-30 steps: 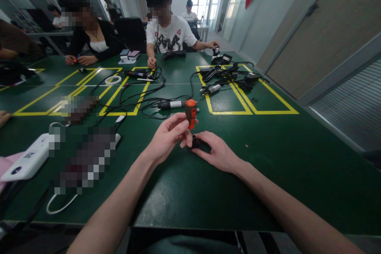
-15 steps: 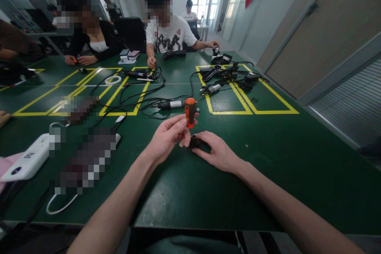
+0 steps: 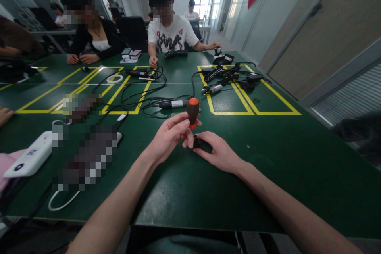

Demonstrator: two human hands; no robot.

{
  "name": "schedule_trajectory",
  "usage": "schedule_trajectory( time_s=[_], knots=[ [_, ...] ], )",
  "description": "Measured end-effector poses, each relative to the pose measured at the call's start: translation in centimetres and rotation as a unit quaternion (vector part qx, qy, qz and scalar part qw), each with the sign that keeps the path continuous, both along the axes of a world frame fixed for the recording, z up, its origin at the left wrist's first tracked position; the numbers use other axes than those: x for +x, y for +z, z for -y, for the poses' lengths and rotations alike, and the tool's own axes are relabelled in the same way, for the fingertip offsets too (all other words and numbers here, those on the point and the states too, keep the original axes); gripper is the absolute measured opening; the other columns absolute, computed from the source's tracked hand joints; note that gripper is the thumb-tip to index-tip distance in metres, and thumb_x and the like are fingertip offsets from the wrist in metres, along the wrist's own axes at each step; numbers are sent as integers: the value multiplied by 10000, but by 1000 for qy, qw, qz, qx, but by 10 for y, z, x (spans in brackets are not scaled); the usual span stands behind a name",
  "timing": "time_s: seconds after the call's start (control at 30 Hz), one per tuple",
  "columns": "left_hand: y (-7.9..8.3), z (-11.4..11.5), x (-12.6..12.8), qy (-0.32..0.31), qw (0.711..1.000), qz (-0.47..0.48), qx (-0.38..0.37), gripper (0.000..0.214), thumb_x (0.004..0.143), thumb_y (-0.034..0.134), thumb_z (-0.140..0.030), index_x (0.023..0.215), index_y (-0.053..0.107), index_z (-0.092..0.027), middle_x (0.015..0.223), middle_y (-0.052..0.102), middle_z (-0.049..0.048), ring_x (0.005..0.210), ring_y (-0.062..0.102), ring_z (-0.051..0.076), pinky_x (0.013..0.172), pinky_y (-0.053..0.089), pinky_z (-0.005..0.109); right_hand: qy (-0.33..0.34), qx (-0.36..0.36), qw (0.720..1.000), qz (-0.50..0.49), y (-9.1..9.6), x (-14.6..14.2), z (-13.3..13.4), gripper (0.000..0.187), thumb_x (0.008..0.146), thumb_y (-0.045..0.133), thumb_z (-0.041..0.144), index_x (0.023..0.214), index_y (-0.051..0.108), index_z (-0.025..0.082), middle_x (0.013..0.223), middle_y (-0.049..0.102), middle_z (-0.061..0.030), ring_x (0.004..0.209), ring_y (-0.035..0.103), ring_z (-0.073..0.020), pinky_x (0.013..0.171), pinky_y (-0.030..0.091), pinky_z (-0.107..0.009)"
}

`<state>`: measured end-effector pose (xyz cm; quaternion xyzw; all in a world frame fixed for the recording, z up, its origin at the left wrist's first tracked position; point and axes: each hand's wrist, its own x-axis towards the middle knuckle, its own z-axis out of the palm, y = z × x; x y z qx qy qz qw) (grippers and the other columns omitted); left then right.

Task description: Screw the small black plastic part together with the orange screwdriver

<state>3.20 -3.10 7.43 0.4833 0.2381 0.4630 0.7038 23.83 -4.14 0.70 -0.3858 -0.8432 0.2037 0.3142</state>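
My left hand [image 3: 169, 137] has its thumb and fingers closed around a stubby screwdriver [image 3: 193, 113], its dark handle trimmed in orange. The handle stands nearly upright with the orange cap on top. Just below it, a small black cylindrical part [image 3: 195, 141] with a round opening on top is held at the table by my right hand [image 3: 219, 151], pinched between thumb and fingers. The screwdriver's lower end is hidden behind my left fingers, so I cannot tell whether it touches the black part.
On the green table [image 3: 282, 166], a cabled tool [image 3: 174, 104] lies beyond my hands, near a tangle of black cables and tools [image 3: 229, 75] inside yellow tape outlines. To the left are a white power bank [image 3: 31, 154] and a blurred device [image 3: 89, 154]. Across sits a person [image 3: 172, 33].
The screwdriver handle has turned about its axis, so the orange patch on its side no longer shows. My right hand keeps its pinch. The whole view has shifted slightly.
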Motion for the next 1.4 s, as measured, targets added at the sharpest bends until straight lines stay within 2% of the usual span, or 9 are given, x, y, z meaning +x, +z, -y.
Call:
schedule_trajectory(
  time_s=[0.17,0.27,0.37,0.43,0.67,0.87,0.97,1.2,1.4],
  knots=[
    [2,1,1,30,1000,-2,6,374,849,839,-459,1033,755,-145,954,742,49,484,563,35,463,391,188,2,-8,1000,1,0,1,-1,210,954,696,227,1162,667,209,1114,770,-104,1027,725,-271,916,599,-458],
    [0,0,1,25,1000,6,10,398,808,888,-431,1052,708,-172,940,739,15,478,594,49,459,414,185,0,-5,1000,-2,-2,1,-1,207,956,693,232,1159,665,212,1110,766,-104,1025,724,-272,916,599,-460],
    [-3,0,1,6,1000,3,13,410,810,888,-407,1068,657,-189,1059,764,41,504,652,79,465,449,197,-1,4,1000,-5,-3,1,0,188,959,684,229,1144,661,202,1091,763,-108,1011,725,-268,907,600,-453],
    [-3,0,0,-2,1000,2,12,400,824,874,-404,1069,646,-185,1061,775,56,509,657,85,467,447,198,1,7,1000,-7,-3,1,0,185,959,682,230,1139,659,194,1085,762,-111,1001,725,-267,904,602,-453],
    [3,2,1,5,1000,-1,0,395,882,794,-489,1042,742,-132,1066,776,104,494,604,52,451,372,194,1,0,1000,-5,0,0,0,179,948,691,232,1124,673,202,1073,762,-105,993,724,-264,906,601,-448],
    [0,2,0,4,1000,-6,14,410,822,872,-424,1073,669,-171,1144,786,107,513,642,75,480,424,199,-2,3,1000,-3,0,-1,0,196,950,686,230,1142,668,201,1086,766,-112,991,725,-271,894,601,-459],
    [-2,1,-1,1,1000,-8,12,439,806,883,-422,1082,643,-180,1065,801,94,499,631,79,476,419,199,-3,-2,1000,-1,0,0,0,206,942,696,233,1144,670,209,1077,767,-107,982,726,-270,889,601,-455],
    [2,1,0,28,999,-28,15,437,823,846,-504,1056,778,-141,1044,767,105,498,513,32,471,329,204,0,2,1000,-1,0,0,0,204,950,695,228,1150,669,196,1080,762,-111,1006,721,-270,910,600,-456],
    [3,2,0,44,999,-17,22,396,784,892,-457,1004,754,-158,810,684,3,480,482,28,468,329,186,-2,1,1000,0,-2,0,-1,207,948,708,232,1148,665,196,1087,765,-111,1018,716,-272,908,597,-458]
  ],
)
